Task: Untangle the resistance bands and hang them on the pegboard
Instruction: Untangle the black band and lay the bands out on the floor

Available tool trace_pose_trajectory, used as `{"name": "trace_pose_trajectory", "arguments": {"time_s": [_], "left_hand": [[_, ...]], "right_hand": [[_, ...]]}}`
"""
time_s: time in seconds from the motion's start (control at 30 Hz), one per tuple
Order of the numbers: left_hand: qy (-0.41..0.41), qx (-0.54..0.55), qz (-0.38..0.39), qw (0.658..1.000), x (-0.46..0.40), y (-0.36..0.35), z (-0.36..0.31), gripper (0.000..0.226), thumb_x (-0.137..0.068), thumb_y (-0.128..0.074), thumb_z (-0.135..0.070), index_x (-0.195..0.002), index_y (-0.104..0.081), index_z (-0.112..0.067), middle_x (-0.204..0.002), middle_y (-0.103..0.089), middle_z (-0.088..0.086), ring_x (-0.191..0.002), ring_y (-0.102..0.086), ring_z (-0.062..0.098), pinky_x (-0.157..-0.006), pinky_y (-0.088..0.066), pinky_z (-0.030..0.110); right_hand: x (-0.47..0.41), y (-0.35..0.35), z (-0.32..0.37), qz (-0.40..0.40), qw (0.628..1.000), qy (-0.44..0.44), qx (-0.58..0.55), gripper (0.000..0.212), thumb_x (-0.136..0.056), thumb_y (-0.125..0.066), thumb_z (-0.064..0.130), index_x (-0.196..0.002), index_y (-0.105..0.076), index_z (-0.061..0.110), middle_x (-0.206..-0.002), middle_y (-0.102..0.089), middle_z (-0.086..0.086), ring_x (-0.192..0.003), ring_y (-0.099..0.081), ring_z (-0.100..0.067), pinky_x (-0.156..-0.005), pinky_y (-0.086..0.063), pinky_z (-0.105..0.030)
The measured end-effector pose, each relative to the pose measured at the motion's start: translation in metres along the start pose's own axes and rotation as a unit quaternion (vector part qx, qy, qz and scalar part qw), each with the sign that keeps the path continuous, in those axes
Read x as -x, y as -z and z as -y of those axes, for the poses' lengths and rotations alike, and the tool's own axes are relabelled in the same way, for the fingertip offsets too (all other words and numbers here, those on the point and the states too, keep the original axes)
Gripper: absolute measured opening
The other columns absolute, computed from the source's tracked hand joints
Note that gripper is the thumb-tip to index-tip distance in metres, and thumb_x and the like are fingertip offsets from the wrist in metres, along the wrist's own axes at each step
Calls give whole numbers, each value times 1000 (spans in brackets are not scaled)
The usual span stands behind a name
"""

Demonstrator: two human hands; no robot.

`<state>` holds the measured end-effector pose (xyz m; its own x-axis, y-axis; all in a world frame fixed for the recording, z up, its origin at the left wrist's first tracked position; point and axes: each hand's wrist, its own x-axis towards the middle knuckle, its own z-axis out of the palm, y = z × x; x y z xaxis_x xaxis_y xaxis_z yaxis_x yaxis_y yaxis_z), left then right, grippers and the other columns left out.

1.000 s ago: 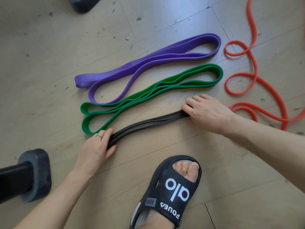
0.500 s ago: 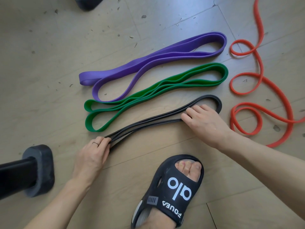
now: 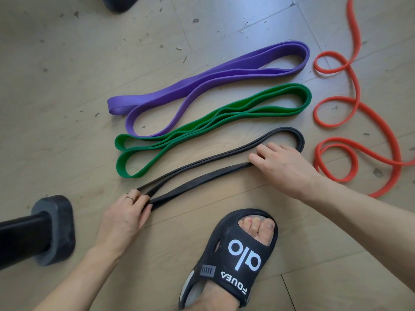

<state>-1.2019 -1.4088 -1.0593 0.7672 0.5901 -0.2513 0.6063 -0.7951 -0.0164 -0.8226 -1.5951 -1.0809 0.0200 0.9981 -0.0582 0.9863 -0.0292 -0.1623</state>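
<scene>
Three folded bands lie side by side on the wooden floor: a purple band [image 3: 208,84] farthest from me, a green band [image 3: 211,124] in the middle, and a thin black band [image 3: 202,170] nearest. My left hand [image 3: 125,215] pinches the black band's left end between its fingers. My right hand [image 3: 283,167] lies flat over the band's right part, fingers straight, pressing the strands to the floor; the band's far loop curls out behind it. An orange band [image 3: 359,113] snakes in loose coils on the right. No pegboard is in view.
My foot in a black slide sandal [image 3: 233,259] stands just below the black band. A black bar with a dark rubber foot [image 3: 54,230] lies at the left edge. Another dark object [image 3: 119,3] shows at the top edge. Small debris specks the floor.
The black band has opened out: its strands now lie apart and a loop shows beyond my right hand. My right hand shifted right along it. My left hand slid slightly toward me.
</scene>
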Motion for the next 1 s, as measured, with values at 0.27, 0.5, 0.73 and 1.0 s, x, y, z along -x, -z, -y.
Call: {"name": "trace_pose_trajectory", "arguments": {"time_s": [0.27,0.5,0.73,1.0], "left_hand": [[-10,-37,4,999,5,1,12,40,-98,-41,-35,-97,-72,-10,-85,-60,10,-66,-61,36,-57,-43,38],[73,-8,57,996,23,12,17,24,-91,-67,-8,-114,-62,-12,-117,-58,7,-61,-56,32,-48,-42,33],[74,63,60,993,19,12,19,18,-89,-69,-8,-105,-60,-11,-118,-46,3,-66,-52,25,-52,-51,38],[104,14,79,991,11,21,13,26,-85,-71,-15,-102,-50,-16,-95,-47,5,-56,-54,31,-36,-45,36]], "right_hand": [[0,1,0,23,1000,-20,-7,39,-63,-66,-8,-97,-60,10,-85,-53,-10,-72,-53,-32,-55,-41,-38],[0,3,0,33,999,-25,-6,43,-63,-68,-10,-99,-57,11,-87,-52,-9,-73,-51,-31,-52,-35,-35],[-2,5,0,33,999,-22,3,41,-63,-70,-9,-97,-60,10,-84,-52,-9,-70,-50,-30,-53,-27,-32],[1,0,-2,31,999,-37,14,37,-68,-79,-3,-91,-55,12,-82,-52,-7,-69,-51,-29,-55,-33,-35]]}}
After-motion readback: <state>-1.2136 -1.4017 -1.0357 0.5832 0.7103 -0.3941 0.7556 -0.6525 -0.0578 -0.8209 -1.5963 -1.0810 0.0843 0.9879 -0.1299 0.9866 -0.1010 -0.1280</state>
